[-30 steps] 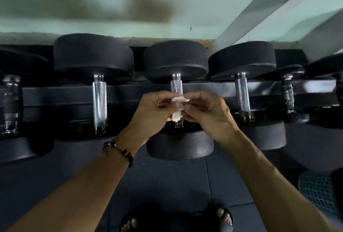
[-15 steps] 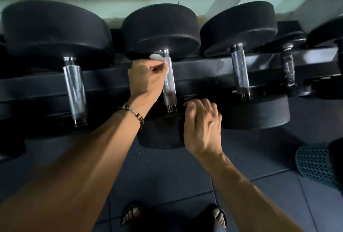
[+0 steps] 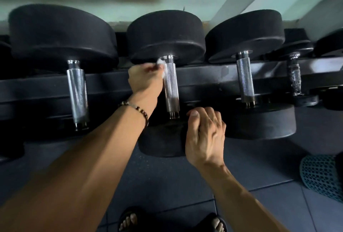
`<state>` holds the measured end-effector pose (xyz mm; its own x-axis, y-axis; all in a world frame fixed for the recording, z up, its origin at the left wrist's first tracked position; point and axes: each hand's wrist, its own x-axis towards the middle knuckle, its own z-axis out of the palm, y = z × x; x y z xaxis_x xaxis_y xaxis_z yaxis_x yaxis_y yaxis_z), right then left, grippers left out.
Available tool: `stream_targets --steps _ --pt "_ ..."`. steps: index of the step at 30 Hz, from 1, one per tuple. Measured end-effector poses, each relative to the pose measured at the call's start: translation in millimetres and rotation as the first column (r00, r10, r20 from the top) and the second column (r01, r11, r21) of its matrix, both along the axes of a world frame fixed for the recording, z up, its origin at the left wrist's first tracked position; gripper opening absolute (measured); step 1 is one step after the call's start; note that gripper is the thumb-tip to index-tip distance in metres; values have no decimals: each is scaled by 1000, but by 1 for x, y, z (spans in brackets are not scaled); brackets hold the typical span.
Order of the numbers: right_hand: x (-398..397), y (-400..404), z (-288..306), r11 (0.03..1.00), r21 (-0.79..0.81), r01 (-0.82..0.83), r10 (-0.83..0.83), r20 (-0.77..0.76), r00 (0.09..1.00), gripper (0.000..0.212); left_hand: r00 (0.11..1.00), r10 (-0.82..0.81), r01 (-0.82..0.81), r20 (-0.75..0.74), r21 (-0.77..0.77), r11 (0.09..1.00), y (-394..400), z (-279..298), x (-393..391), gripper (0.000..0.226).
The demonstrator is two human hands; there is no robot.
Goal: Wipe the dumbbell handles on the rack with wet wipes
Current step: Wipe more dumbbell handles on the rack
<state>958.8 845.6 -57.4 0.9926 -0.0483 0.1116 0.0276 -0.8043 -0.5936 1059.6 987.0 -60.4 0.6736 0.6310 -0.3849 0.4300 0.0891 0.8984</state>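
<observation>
A black dumbbell rack runs left to right across the scene, with several black round-headed dumbbells lying across its rail, their far heads toward the pale green wall and their near heads toward the person. The left hand is raised to the far end of the middle dumbbell's knurled chrome handle, its fingers curled and pinching a small white wet wipe against the handle's left side, just below the far head. A beaded bracelet circles the left wrist. The right hand grips the right edge of the same dumbbell's near head, fingers curled over the rim and thumb pointing up toward the handle. To the left lies another dumbbell with a chrome handle, well apart from the hands and touched by neither. To the right is a third chrome handle, its near head just beside the right hand, and farther right a smaller dumbbell with a darker, worn handle. Below, on the dark tiled floor, the person's sandalled feet show at the near edge, and a teal perforated mat or basket sits at the right; which it is cannot be told.
</observation>
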Motion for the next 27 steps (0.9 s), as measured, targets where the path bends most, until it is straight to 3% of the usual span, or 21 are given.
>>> stream_targets --steps 3,5,7,10,12,14,16,19,23,25,27 --pt "0 -1 -3 1000 15 -12 11 19 1000 42 992 126 -126 -21 -321 939 3 -1 13 29" --pt "0 -3 -5 1000 25 -18 17 40 999 41 998 12 -42 -68 -465 884 9 -4 -8 18" --pt "1 -4 -7 999 27 -18 17 53 998 41 972 -213 134 -103 -504 854 15 -6 -23 9" --pt "0 -4 -7 999 25 -28 27 53 998 43 990 -119 61 -74 -538 841 19 -4 -2 8" --pt "0 -5 -7 999 24 -35 34 44 998 45 997 -45 -4 -63 -620 784 16 -1 16 9" --pt "0 -6 -8 999 8 -39 39 36 999 45 982 -163 57 -100 -661 748 16 -6 11 13" --pt "0 -6 -8 999 0 -35 35 32 999 44 922 -358 186 -145 -645 741 26 -14 -6 11" --pt "-1 -4 -7 1000 -2 -31 31 29 999 43 827 -538 324 -163 -643 694 33 -25 -24 26" --pt "0 -4 -7 1000 -8 -30 30 41 999 43 961 -276 212 -26 -576 789 25 -11 -4 16" --pt "0 -5 -7 999 -8 -34 34 34 999 43 949 -309 248 -62 -457 854 25 -9 0 20" --pt "0 -5 -7 999 -8 -33 34 36 999 43 851 -488 429 -193 -277 860 28 -11 -16 23"
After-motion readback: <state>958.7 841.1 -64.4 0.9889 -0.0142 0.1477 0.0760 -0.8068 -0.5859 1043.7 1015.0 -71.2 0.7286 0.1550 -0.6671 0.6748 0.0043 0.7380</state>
